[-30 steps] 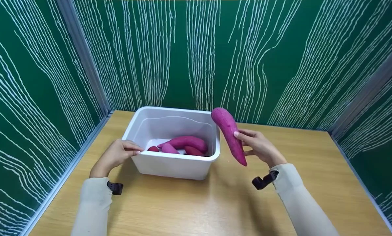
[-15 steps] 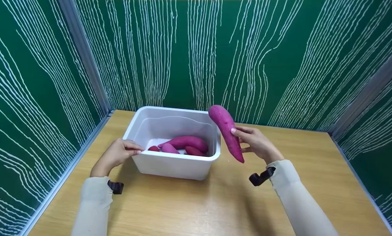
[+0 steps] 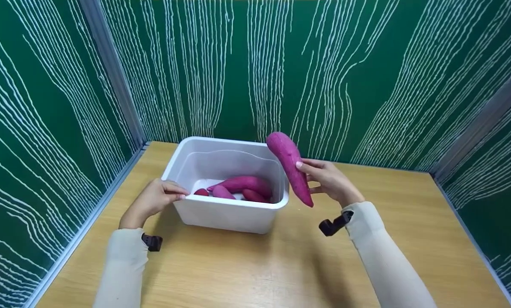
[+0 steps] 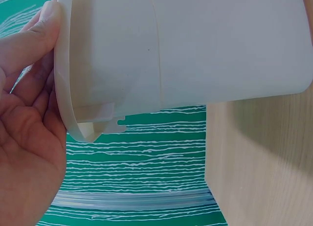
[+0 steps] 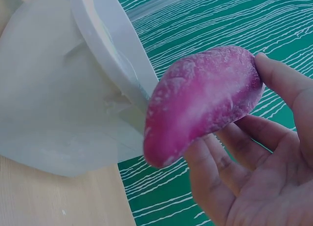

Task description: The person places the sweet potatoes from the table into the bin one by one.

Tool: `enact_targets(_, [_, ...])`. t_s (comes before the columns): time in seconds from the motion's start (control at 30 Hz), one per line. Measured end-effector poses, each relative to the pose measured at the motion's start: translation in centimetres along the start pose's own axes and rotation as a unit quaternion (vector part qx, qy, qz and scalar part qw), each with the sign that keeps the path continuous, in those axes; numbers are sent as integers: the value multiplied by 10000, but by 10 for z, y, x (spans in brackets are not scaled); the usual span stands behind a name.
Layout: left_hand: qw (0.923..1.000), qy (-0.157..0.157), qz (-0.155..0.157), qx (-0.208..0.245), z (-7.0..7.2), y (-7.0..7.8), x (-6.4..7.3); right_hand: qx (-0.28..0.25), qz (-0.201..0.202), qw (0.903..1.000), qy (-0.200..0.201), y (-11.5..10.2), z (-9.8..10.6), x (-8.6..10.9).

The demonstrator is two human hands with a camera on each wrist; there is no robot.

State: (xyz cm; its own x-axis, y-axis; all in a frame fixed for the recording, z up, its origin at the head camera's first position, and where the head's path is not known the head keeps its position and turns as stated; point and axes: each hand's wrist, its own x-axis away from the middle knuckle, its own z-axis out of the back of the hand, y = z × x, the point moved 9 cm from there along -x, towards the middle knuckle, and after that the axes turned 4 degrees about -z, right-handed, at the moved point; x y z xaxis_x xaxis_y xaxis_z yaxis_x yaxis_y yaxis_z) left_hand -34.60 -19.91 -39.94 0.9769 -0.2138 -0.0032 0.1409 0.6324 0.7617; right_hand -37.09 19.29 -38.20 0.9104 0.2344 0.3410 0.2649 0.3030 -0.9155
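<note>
My right hand (image 3: 330, 182) holds a long purple-pink sweet potato (image 3: 287, 164) between thumb and fingers, tilted with its thick end up. It is raised beside the right end of a white plastic bin (image 3: 225, 216), its upper part overlapping the bin's rim in the head view. In the right wrist view the thumb presses one side of the sweet potato (image 5: 200, 103) and the fingers support the other. At the bin's front left corner, my left hand (image 3: 152, 199) grips the rim (image 4: 62, 64). Inside lie a curved sweet potato (image 3: 249, 184), a lighter pink piece (image 3: 222, 192) and red pieces (image 3: 254, 195), partly hidden by the front wall.
The bin stands on a light wood table (image 3: 255, 273), near its back. Green panels (image 3: 302, 85) with wavy white lines rise behind and on both sides, joined by grey metal posts (image 3: 114, 72).
My right hand has carried the sweet potato slightly left and upward, closer to the bin's right rim. The left hand stays on the rim, and the bin's contents look the same.
</note>
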Motion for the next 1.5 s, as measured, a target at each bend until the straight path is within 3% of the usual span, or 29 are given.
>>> enact_targets(0.7, [9999, -24, 129, 107, 0, -5, 0, -75, -52, 10000, -36, -15, -14, -15])
enact_targets(0.97, [9989, 125, -445, -79, 1, 5, 0, -95, -56, 9999, -67, -20, -24, -23])
enact_targets(1.5, [9999, 30, -153, -10, 0, -2, -2, -73, -87, 9999, -118, -29, -40, -32])
